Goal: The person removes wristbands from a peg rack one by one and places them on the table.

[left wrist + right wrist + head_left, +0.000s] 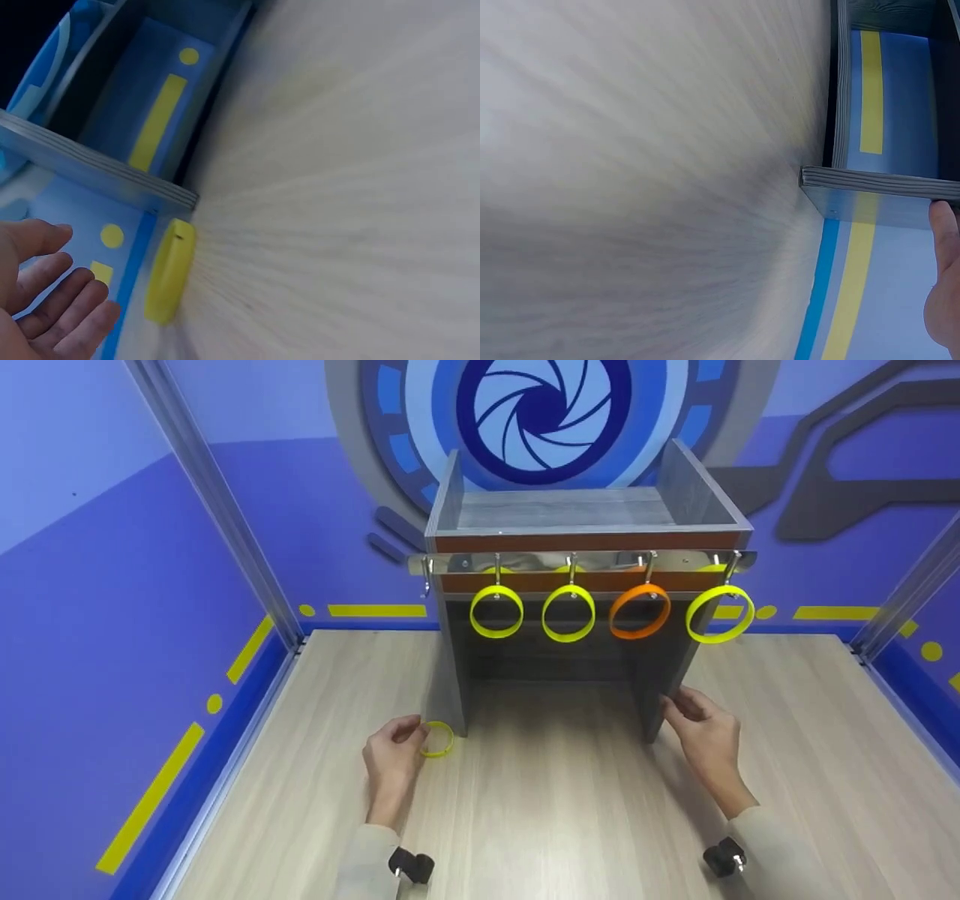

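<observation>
A yellow ring [438, 755] lies on the table by the left foot of a grey wooden stand [450, 675]. Close beside it is my left hand [395, 751], its loosely bent fingers overlapping the ring's edge in the head view. From the left wrist, that hand [56, 300] shows a gap between its fingers and the ring [171, 274], with nothing held. At the stand's right side panel [654, 712], my right hand [705, 731] touches the front edge with its thumb; the other fingers are partly hidden. The right wrist view shows a straight digit [943, 229] against the panel edge.
A metal rail [536, 561] with several hooks runs across the stand's front. From it hang yellow rings [478, 626] and an orange ring [615, 626]; the leftmost hook [427, 577] carries no ring. Blue patterned walls [262, 495] enclose the wooden table [525, 810].
</observation>
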{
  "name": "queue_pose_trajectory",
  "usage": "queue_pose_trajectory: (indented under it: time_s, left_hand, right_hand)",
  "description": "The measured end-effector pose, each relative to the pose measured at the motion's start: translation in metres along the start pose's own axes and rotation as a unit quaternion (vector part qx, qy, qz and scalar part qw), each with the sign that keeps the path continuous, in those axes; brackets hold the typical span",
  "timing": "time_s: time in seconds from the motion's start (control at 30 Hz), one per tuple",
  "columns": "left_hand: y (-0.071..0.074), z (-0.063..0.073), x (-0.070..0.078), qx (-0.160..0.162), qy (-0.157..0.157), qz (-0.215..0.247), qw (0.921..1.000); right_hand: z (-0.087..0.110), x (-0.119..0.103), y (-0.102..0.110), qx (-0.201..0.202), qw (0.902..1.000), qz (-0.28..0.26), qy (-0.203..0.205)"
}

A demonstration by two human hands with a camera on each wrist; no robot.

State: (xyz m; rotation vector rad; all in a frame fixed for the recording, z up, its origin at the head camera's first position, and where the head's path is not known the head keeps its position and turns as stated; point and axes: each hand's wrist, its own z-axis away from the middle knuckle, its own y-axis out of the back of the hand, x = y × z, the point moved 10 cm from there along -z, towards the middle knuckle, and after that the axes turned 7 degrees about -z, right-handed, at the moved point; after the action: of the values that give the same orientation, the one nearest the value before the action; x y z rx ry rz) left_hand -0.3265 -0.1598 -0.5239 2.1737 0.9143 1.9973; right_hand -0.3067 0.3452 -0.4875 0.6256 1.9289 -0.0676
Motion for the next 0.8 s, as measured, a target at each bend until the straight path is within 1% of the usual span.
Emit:
queue_pose_trajectory:
  time_s: [0.1,0.17,0.33,0.43,0.53,0.67,0.8]
  left_hand:
    - [0.004,0.000,0.018,0.013,-0.022,0.029,0.9993]
    - [0.007,0.001,0.033,0.018,-0.042,0.055,0.9974]
    - [0.014,0.004,0.075,0.029,-0.097,0.106,0.9891]
    - [0.017,0.006,0.097,0.033,-0.113,0.130,0.9844]
    - [0.019,0.009,0.118,0.027,-0.126,0.155,0.9794]
    - [0.016,0.011,0.145,0.003,-0.149,0.177,0.9729]
    - [0.012,0.010,0.165,-0.013,-0.161,0.207,0.9649]
  right_hand:
    - [0.000,0.000,0.000,-0.002,1.0000,-0.002,0.002]
    - [0.000,0.001,0.000,-0.001,1.0000,-0.004,0.004]
    - [-0.001,0.002,0.000,0.003,1.0000,-0.001,0.009]
    - [-0.001,0.001,0.000,0.002,0.9999,-0.001,0.011]
    - [0.000,0.000,0.000,0.000,0.9999,-0.007,0.010]
    - [0.001,-0.001,0.000,-0.002,0.9999,-0.010,0.010]
    - [0.000,0.000,0.000,-0.003,0.9999,-0.008,0.009]
